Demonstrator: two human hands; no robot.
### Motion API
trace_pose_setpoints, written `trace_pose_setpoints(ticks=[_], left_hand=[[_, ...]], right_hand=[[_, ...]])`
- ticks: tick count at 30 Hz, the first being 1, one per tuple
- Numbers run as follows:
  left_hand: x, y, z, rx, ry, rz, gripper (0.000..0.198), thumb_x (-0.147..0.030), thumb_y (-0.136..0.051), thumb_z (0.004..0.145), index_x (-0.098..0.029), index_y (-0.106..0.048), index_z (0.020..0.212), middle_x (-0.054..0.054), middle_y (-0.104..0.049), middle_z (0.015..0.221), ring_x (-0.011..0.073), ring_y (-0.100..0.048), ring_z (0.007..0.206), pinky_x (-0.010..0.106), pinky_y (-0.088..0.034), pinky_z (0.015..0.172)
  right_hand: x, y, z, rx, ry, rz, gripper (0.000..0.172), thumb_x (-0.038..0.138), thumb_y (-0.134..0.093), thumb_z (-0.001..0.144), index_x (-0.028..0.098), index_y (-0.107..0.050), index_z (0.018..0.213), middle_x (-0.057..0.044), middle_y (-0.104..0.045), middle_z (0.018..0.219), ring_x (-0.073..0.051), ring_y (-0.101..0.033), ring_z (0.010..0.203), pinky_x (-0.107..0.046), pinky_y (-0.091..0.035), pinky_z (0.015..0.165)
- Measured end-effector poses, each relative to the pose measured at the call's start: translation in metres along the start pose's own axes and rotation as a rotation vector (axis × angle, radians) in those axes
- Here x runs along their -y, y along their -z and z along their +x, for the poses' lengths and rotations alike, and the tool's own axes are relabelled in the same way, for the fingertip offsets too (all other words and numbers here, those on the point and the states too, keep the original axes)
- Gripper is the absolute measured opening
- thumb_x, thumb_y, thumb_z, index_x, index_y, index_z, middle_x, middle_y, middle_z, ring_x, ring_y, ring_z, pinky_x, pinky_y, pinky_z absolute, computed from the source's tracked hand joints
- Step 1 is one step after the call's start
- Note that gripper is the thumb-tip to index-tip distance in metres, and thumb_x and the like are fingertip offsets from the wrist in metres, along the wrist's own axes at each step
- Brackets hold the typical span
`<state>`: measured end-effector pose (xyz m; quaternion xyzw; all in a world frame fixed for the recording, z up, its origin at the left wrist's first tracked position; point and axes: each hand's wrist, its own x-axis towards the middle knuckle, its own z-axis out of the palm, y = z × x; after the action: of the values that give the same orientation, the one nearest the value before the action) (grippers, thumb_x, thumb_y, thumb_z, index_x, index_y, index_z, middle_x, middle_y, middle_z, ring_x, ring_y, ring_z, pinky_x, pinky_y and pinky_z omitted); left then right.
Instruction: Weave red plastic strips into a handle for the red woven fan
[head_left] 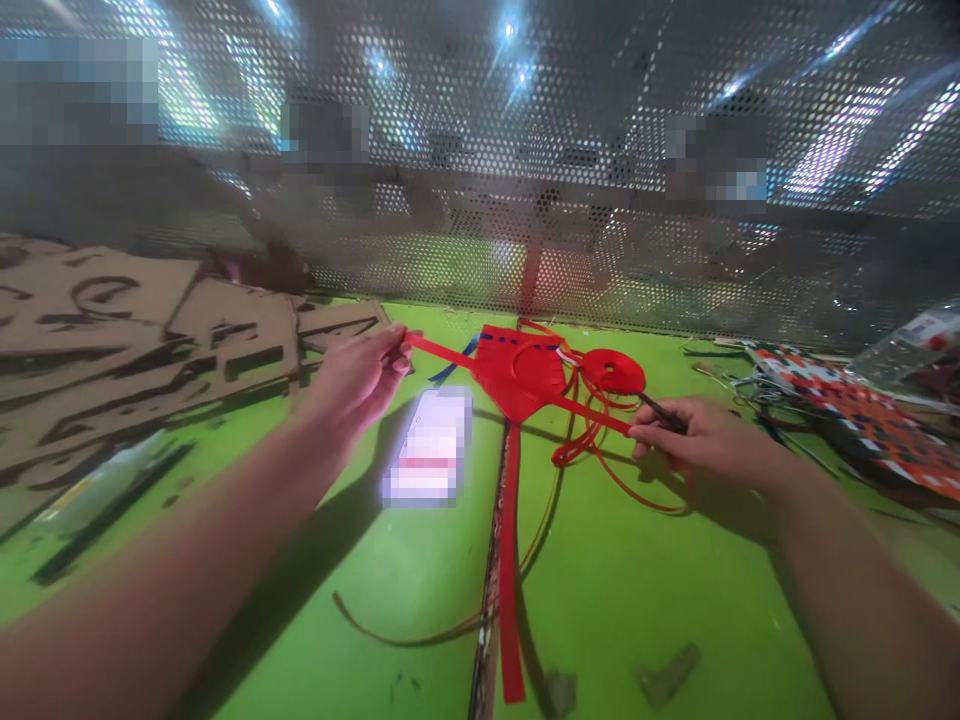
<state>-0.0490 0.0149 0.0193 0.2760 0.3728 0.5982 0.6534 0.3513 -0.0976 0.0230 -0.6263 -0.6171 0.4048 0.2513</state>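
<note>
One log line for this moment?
left hand: pinches red strip | right hand: holds dark tool | red cut-out piece on green table

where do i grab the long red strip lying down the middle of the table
Probably its near free end, pinched from the near side. The strip lies flat and straight on the table, and that end is loose; the far end meets the red piece, where the left hand pinches a side strip and the right hand holds a dark tool.
</note>
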Motion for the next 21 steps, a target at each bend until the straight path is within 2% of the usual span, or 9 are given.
trace_pose_setpoints(ticks=[6,12,16,18,21], left_hand=[[0.0001,-0.0014,-0.0004,-0.028,-0.086,0.149,0.018,-0.004,-0.055,0.107,-0.003,-0.071,0.098,0.005,-0.067,0.077,0.0075,-0.058,0.066,0.016,-0.046,0.056],[0.0004,-0.0044,-0.0037,-0.053,-0.094,0.229,0.020,-0.005,-0.055,0.107,-0.005,-0.071,0.095,0.006,-0.067,0.078,0.0078,-0.057,0.070,0.016,-0.043,0.057],[-0.0003,-0.0032,-0.0036,-0.062,-0.125,0.258,0.015,-0.008,-0.059,0.106,-0.006,-0.071,0.096,0.007,-0.069,0.085,0.0092,-0.060,0.076,0.018,-0.045,0.062],[-0.0013,-0.0022,-0.0028,-0.062,-0.136,0.267,0.014,-0.008,-0.061,0.105,-0.007,-0.071,0.096,0.007,-0.070,0.087,0.0097,-0.061,0.077,0.019,-0.045,0.062],[-0.0020,-0.0012,-0.0017,-0.059,-0.156,0.270,0.015,-0.009,-0.061,0.106,-0.008,-0.070,0.094,0.005,-0.068,0.084,0.0091,-0.059,0.075,0.019,-0.045,0.060]], right_hand=[[-0.0029,0.0042,0.0010,-0.044,0.081,-0.114,0.048,0.068,-0.077,0.085,0.020,-0.076,0.089,-0.009,-0.082,0.085,-0.022,-0.072,0.067,-0.033,-0.055,0.060],[-0.0063,0.0053,0.0019,-0.103,0.069,-0.004,0.047,0.065,-0.082,0.084,0.019,-0.077,0.094,-0.010,-0.081,0.091,-0.019,-0.071,0.062,-0.031,-0.056,0.054],[-0.0014,0.0046,0.0002,-0.156,0.075,0.007,0.050,0.068,-0.083,0.080,0.019,-0.077,0.086,-0.007,-0.076,0.074,-0.017,-0.067,0.053,-0.028,-0.052,0.045],[-0.0001,0.0057,-0.0003,-0.181,0.081,-0.028,0.051,0.070,-0.080,0.081,0.019,-0.077,0.087,-0.007,-0.075,0.070,-0.018,-0.069,0.054,-0.027,-0.051,0.045],[-0.0011,0.0092,-0.0002,-0.224,0.092,-0.083,0.053,0.073,-0.076,0.084,0.021,-0.077,0.090,-0.008,-0.080,0.080,-0.019,-0.072,0.061,-0.028,-0.053,0.050]])
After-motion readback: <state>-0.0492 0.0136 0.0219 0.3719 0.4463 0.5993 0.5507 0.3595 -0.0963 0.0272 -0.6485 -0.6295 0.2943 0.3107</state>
